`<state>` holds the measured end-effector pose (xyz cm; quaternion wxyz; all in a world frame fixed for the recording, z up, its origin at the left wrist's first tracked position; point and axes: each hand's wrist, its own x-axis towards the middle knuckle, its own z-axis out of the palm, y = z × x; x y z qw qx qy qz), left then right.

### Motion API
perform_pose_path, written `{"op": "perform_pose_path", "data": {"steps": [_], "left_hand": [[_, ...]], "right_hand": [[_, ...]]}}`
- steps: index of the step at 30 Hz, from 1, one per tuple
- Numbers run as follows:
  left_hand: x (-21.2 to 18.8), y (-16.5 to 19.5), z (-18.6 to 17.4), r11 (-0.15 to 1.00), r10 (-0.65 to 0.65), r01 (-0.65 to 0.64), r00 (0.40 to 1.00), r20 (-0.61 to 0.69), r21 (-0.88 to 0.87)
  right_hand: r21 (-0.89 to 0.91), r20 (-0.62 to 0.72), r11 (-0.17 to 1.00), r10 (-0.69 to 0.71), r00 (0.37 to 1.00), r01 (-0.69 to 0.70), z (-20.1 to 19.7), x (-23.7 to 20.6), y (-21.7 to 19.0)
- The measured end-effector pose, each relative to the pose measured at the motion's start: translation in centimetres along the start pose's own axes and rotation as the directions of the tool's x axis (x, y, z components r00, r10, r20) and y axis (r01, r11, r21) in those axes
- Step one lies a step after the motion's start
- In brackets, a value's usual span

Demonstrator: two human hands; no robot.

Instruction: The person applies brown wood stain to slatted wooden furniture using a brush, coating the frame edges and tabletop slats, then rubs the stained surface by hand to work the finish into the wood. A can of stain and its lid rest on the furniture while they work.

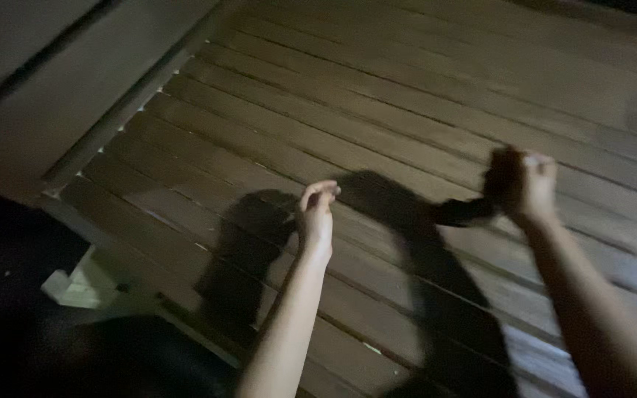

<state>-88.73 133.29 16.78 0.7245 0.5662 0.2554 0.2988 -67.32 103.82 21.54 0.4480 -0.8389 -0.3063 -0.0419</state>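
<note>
Both my arms reach out over a brown wooden plank deck (377,110). My left hand (316,214) is in the middle of the view with its fingers curled in; I cannot make out anything in it. My right hand (528,184) is fisted at the right, closed on a dark, limp strip of cloth (473,210) that trails from the fist toward the left. The picture is dim and blurred, so the cloth's shape is unclear. Shadows of my arms fall on the planks beneath.
A pale wall or door panel (46,81) runs along the deck's left edge. A small whitish block (75,284) lies at the lower left beside a dark area (9,295).
</note>
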Motion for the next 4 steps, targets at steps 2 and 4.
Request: {"op": "perform_pose_path", "data": {"steps": [2, 4], "left_hand": [[0.2, -0.4, 1.0, 1.000, 0.026, -0.025, 0.999, 0.028, -0.015], [0.0, -0.7, 1.1, 0.999, 0.013, -0.012, 1.000, 0.028, -0.031]], "right_hand": [[0.670, 0.038, 0.727, 0.166, 0.985, -0.149, -4.1, -2.7, 2.3], [0.719, 0.085, 0.647, 0.281, 0.956, -0.254, -6.9, -4.1, 4.7]]}}
